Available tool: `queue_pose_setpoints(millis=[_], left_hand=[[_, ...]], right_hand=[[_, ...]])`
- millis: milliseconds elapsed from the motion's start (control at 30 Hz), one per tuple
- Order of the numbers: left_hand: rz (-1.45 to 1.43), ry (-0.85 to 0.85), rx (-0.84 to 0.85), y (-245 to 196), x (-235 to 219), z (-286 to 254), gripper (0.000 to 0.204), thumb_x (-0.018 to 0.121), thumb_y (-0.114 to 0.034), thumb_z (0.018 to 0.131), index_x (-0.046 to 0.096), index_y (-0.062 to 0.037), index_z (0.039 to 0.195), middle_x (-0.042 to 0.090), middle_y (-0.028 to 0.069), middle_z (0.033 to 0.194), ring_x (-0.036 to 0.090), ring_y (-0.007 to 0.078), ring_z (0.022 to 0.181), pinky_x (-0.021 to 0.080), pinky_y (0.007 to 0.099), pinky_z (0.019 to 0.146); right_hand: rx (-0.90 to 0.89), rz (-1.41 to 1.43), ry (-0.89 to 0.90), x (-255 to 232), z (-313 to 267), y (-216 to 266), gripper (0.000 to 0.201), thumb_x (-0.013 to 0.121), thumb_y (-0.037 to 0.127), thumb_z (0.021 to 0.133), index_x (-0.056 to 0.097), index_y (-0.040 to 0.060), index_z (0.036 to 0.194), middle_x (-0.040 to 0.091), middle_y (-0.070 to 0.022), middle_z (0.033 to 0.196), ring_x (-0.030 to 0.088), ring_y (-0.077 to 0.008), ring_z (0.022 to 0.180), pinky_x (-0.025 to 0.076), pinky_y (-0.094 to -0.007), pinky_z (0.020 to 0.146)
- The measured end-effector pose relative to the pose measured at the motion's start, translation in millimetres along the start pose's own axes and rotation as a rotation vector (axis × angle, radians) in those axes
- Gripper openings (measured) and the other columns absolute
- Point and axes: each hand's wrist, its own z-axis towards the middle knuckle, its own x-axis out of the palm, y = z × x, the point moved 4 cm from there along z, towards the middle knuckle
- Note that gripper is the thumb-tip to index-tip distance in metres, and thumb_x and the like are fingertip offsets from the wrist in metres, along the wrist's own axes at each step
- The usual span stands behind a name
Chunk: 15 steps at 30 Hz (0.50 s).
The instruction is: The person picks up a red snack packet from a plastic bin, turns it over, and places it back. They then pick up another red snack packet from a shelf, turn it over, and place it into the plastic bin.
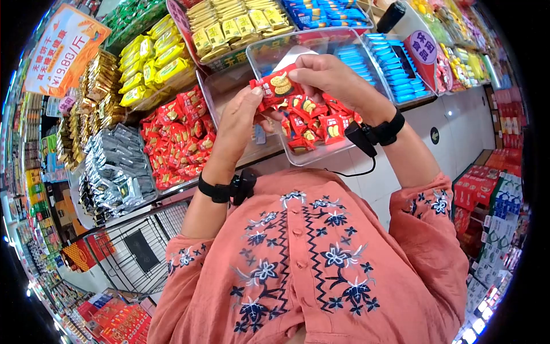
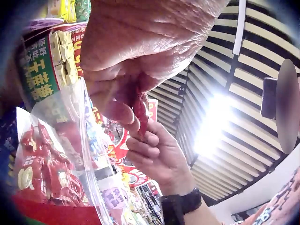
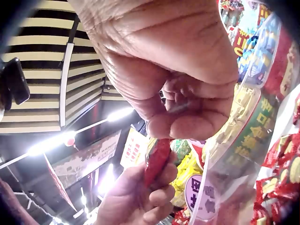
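Note:
Between both hands is a red snack packet (image 1: 281, 86) with a picture of round biscuits on its front. The left hand (image 1: 242, 110) pinches its left end with the thumb on top. At the other end, the thumb and fingertips of the right hand (image 1: 323, 80) pinch the upper right corner. In the left wrist view the packet (image 2: 140, 110) is seen edge-on between the two hands. Just below the hands in the head view stands a clear plastic bin (image 1: 298, 160), partly filled with similar red packets (image 1: 309, 123).
Left of the hands lies a heap of red packets (image 1: 179, 137), beside silver packets (image 1: 117, 169). Yellow packets (image 1: 154, 60) and blue packets (image 1: 395, 66) fill bins farther off. A wire shopping cart (image 1: 137, 252) stands at lower left. An orange price sign (image 1: 66, 49) hangs upper left.

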Motion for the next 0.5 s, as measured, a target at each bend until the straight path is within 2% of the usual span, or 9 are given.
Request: queue_pose_setpoints(millis=[133, 267, 367, 500], left_hand=[[0.057, -0.058, 0.002, 1, -19, -6, 0.039, 0.045, -0.033, 0.106, 0.062, -0.0010, 0.118, 0.066, 0.0030, 0.093, 0.061, 0.0088, 0.071, 0.046, 0.0218, 0.057], [0.061, -0.114, -0.009, -6, -35, -16, 0.033, 0.053, -0.031, 0.103, 0.064, -0.0037, 0.117, 0.064, -0.0010, 0.089, 0.057, 0.0049, 0.068, 0.042, 0.0189, 0.054], [0.114, -0.182, -0.006, -9, -54, -25, 0.026, 0.062, -0.028, 0.100, 0.066, -0.0069, 0.114, 0.064, -0.0033, 0.084, 0.055, 0.0012, 0.065, 0.040, 0.0163, 0.052], [0.182, -0.439, 0.033, -11, -118, -34, 0.023, 0.061, -0.028, 0.100, 0.069, -0.0078, 0.106, 0.063, -0.0030, 0.076, 0.053, 0.0020, 0.060, 0.039, 0.0179, 0.050]], right_hand=[[0.024, 0.051, 0.018, 17, 4, 10, 0.025, 0.061, 0.027, 0.098, 0.059, 0.0057, 0.084, 0.058, 0.0002, 0.064, 0.054, -0.0076, 0.051, 0.043, -0.0219, 0.048], [0.022, -0.002, 0.023, 31, 14, 13, 0.026, 0.061, 0.029, 0.098, 0.059, 0.0053, 0.087, 0.058, -0.0002, 0.064, 0.055, -0.0080, 0.052, 0.044, -0.0222, 0.049], [0.026, -0.039, 0.060, 44, 21, 14, 0.024, 0.059, 0.028, 0.098, 0.061, 0.0046, 0.092, 0.062, -0.0009, 0.069, 0.056, -0.0064, 0.056, 0.044, -0.0202, 0.051], [0.012, -0.024, 0.038, 61, 25, 27, 0.025, 0.056, 0.026, 0.100, 0.063, 0.0030, 0.106, 0.065, -0.0012, 0.076, 0.058, -0.0049, 0.060, 0.046, -0.0190, 0.055]])
